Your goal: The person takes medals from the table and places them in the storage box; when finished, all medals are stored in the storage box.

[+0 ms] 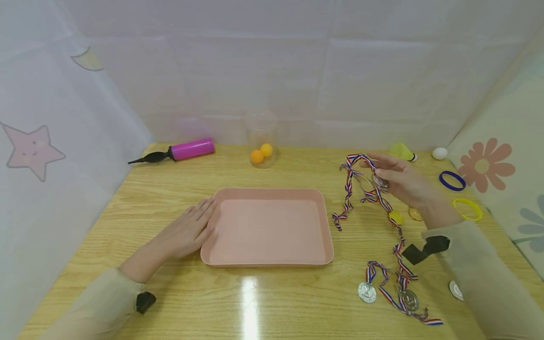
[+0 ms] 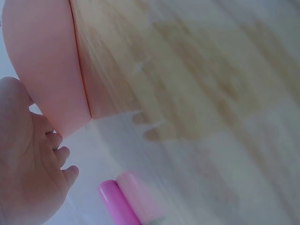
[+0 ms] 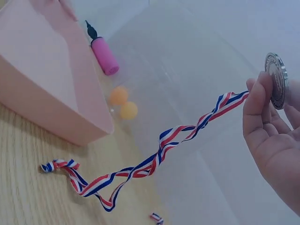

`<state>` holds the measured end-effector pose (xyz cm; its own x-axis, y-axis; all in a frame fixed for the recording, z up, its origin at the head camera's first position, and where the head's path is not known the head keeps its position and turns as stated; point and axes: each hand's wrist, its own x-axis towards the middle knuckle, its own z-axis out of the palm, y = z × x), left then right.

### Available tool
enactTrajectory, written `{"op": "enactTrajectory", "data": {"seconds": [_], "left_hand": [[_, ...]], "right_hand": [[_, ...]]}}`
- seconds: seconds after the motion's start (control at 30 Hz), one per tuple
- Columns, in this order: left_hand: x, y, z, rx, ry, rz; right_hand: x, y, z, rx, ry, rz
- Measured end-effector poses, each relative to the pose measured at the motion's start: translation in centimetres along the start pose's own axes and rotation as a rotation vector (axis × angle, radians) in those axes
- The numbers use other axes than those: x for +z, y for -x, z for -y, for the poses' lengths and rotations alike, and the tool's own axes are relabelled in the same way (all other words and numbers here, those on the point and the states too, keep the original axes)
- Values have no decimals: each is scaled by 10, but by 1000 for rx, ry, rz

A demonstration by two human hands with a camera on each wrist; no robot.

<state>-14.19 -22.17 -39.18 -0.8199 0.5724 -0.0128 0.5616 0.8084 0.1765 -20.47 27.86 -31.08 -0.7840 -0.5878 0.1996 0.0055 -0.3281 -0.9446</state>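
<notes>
My right hand (image 1: 410, 186) pinches a silver medal (image 3: 276, 79) above the right side of the table. Its twisted red, white and blue ribbon (image 3: 154, 159) trails from the fingers down to the tabletop. Straight-fingered, my left hand (image 1: 189, 230) touches the left rim of a pink tray (image 1: 267, 231), which has nothing in it. Below the right hand lie a yellow-gold medal (image 1: 396, 217) and another gold one (image 1: 415, 214). Nearer the front are a silver medal (image 1: 367, 293) and a darker medal (image 1: 409, 301), their ribbons tangled. Beside the right sleeve sits another silver disc (image 1: 456, 290).
Along the back stand a pink hand pump (image 1: 192, 149) and a clear container (image 1: 261, 127) with two orange balls (image 1: 257, 156). To the right are a yellow shuttlecock (image 1: 401, 151), a white egg-shaped object (image 1: 439, 153), a blue wristband (image 1: 452, 181) and a yellow wristband (image 1: 467, 209).
</notes>
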Motion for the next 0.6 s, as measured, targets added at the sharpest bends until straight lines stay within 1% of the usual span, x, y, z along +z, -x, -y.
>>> {"op": "enactTrajectory", "data": {"seconds": [0.03,0.17,0.23,0.33,0.43,0.6], "left_hand": [[0,0,0,2,0,-1],[-2,0,-1,5,-2,-2],[-2,0,-1,6,-5,2],[-3,0,-1,8,-8,4],[-3,0,-1,8,-9,3],[-3,-1,0,16,-4,6]], "right_hand": [[3,-1,3,-12,-31,4],[13,-8,15,-65,-74,25],[19,-12,22,-77,-89,34],[29,-18,31,-94,-82,37],[41,-23,40,-110,-58,40],[66,-33,55,-135,54,54]]}}
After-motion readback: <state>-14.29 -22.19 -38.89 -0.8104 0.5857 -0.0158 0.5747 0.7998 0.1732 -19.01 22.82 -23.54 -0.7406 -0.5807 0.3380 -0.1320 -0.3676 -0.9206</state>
